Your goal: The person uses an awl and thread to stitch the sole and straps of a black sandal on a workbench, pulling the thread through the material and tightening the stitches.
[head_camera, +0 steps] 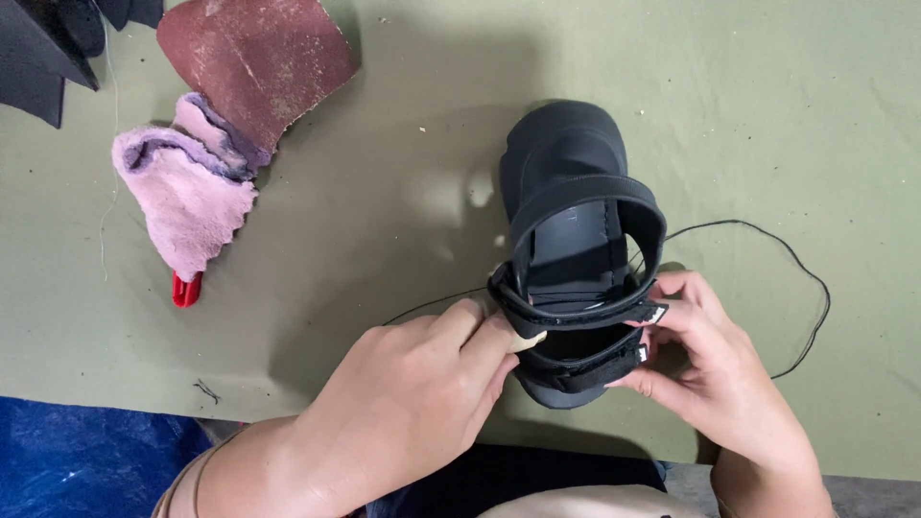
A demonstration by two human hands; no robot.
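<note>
- Resting on the olive-green tabletop (403,192), near its front edge: one black sandal (576,259), heel end toward the person, toe end pointing away.
- Left hand (422,393): fingers pinched on the sandal's left side where the strap meets the sole; a small pale object shows at the thumb, too small to identify.
- Right hand (715,369): fingertips gripping the right ends of the two lower straps, just beside their small tabs.
- Black thread (801,278): loops out over the tabletop to the right of the sandal and runs back to it; a second length trails left from under the left hand.
- Handling, as judged: sandal looks light, sole firm but somewhat flexible, straps soft and bendable; best held by the sole edges or strap bases, not the thin thread.
- Also present, well apart at upper left: pink cloth (187,197), reddish-brown sandpaper sheet (254,58), small red item (186,290) partly under the cloth.
</note>
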